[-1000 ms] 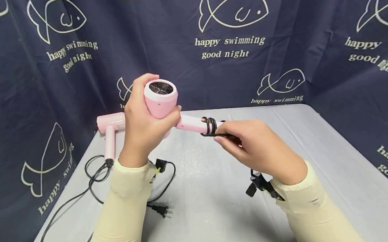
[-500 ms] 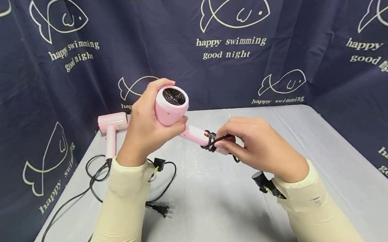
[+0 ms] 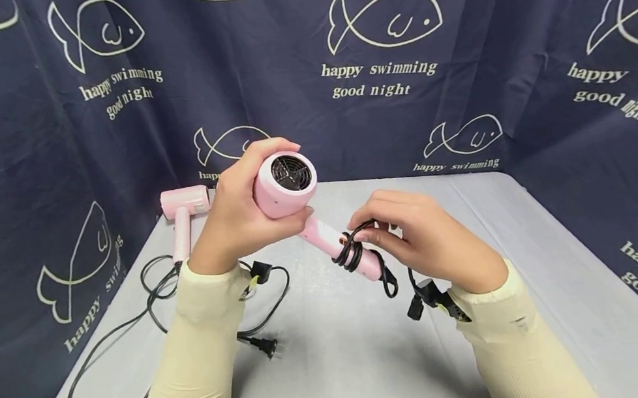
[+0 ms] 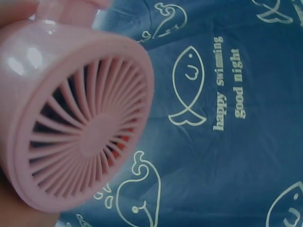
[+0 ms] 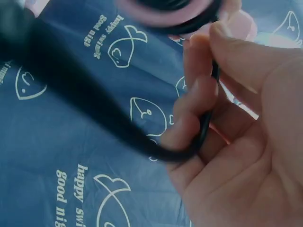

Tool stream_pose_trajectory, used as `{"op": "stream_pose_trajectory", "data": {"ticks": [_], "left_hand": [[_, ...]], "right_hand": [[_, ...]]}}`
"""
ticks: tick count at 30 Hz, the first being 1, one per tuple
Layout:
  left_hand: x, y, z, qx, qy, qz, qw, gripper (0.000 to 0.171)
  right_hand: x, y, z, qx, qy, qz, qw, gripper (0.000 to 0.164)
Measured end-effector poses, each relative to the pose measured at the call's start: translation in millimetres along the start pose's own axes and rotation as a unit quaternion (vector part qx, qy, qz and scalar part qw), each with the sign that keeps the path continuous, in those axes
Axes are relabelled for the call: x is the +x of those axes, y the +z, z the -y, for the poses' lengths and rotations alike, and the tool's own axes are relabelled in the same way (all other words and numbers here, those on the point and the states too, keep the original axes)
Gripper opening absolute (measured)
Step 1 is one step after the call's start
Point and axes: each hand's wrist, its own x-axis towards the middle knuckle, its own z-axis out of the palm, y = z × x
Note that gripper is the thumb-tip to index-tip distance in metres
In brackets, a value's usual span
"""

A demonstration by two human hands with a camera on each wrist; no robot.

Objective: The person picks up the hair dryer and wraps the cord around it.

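Observation:
A pink hair dryer (image 3: 281, 193) is held up over the table, its black grille facing me. My left hand (image 3: 234, 212) grips the barrel, thumb on the near side. The handle slants down to the right with several turns of black power cord (image 3: 352, 255) wound round it. Between thumb and fingers my right hand (image 3: 417, 234) pinches the cord beside the handle. The right wrist view shows the cord (image 5: 203, 127) running across the curled fingers. In the left wrist view the slatted rear vent (image 4: 94, 135) of the dryer fills the left side.
A second pink hair dryer (image 3: 185, 202) lies at the table's back left. Its black cord (image 3: 71, 385) loops along the left side, with a two-pin plug (image 3: 265, 345) near my left sleeve. Dark blue fish-print curtains (image 3: 290, 51) surround the white table (image 3: 340, 380).
The dryer has shifted right and down, and its handle has tilted more steeply downward. My right hand has carried the cord round from the handle's end to its upper side.

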Motion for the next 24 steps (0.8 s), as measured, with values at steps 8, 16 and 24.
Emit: {"op": "stream_pose_trajectory", "data": {"ticks": [8,16,24], "left_hand": [[0.5,-4.2,-0.6,-0.119,-0.018,-0.010,0.9927,0.069],[0.5,-4.0,-0.8,-0.164,-0.025,-0.041,0.9852,0.070],[0.8,-0.4,1.2,-0.200,-0.052,-0.073,0.9757,0.069]], "right_hand": [[13,-8,23,0.071,-0.021,-0.017,0.997,0.024],[14,-1,17,0.132,-0.025,-0.027,0.991,0.028],[13,1,16,0.183,0.040,-0.018,0.982,0.026]]}}
